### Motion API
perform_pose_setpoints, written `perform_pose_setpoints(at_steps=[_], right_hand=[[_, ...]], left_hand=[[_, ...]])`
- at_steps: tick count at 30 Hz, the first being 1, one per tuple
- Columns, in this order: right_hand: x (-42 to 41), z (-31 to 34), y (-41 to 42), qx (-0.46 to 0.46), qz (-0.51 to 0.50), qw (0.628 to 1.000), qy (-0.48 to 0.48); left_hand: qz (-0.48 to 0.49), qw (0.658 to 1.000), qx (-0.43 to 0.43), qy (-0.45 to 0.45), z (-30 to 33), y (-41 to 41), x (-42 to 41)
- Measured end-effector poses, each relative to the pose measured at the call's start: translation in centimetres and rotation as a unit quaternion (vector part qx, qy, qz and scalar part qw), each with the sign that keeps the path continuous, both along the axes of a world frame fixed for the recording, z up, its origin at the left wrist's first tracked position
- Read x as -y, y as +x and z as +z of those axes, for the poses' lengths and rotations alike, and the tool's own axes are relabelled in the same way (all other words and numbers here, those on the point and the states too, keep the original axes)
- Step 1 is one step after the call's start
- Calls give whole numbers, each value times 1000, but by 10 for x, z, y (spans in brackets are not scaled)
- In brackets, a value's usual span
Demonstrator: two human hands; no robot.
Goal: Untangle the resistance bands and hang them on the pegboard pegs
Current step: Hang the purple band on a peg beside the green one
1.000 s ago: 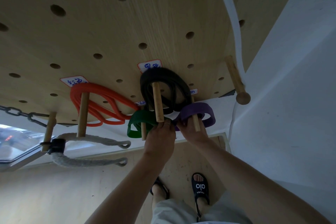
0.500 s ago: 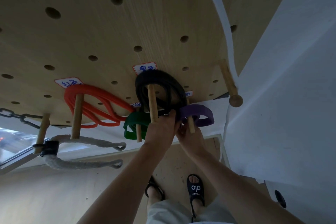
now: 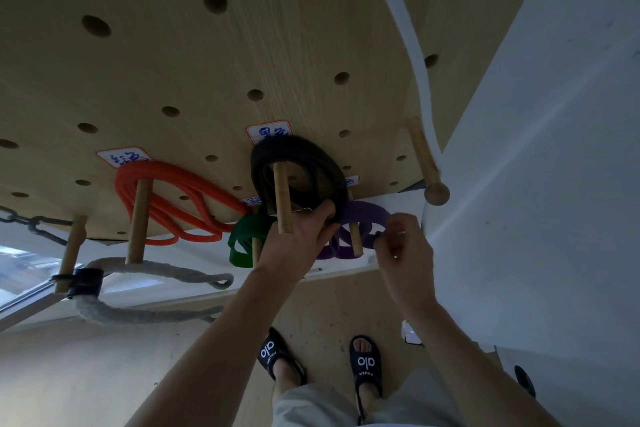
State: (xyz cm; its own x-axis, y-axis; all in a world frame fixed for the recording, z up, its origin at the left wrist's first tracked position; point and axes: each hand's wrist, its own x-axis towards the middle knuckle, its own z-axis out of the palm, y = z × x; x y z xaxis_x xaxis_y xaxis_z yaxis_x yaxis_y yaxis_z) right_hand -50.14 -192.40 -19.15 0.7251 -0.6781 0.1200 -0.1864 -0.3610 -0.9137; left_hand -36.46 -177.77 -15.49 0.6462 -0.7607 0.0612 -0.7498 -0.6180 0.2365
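While the left hand [image 3: 301, 236] gripped the black band [image 3: 298, 177] on its peg [image 3: 282, 201], the right hand [image 3: 403, 250] – fingers curled, blurry – pinched the purple band [image 3: 367, 215] just beside; a tug might pull either off.

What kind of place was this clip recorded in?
Probably a home gym corner or exercise storage wall: a wooden pegboard with dowel pegs holds a coiled orange resistance band, a black band and a thick rope.

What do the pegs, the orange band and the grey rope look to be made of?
Pegs: light, unpainted wood, judging by the pale matte dowel look. Orange band: probably rubber or latex tubing, round and smooth with a slight sheen. Grey rope: seemingly braided cotton or similar fibre, with a fuzzy woven texture.
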Motion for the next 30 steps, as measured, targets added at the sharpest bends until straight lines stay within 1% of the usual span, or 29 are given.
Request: perform_pose_setpoints(at_steps=[2,5,9,14,17,23,28,30], right_hand=[[6,6,7,10,52,998,-44],[18,2,14,-4,113,988,-101],[30,-1,17,-10,130,981,-144],[28,3,20,-7,153,973,-171],[29,3,23,-10,151,970,-189],[32,-3,21,-33,142,968,-207],[29,-16,27,-105,87,960,-244],[25,-21,32,-130,77,961,-231]], left_hand=[[-4,1000,19,6,0,2,1],[-3,1000,11,-20,0,1,1],[-18,999,0,-34,3,-3,3],[-38,998,46,-34,7,-4,7],[-43,995,70,-50,9,-3,10],[-83,991,75,-66,8,-4,7],[-88,989,102,-60,9,-1,9],[-86,989,110,-48,7,-2,12]])
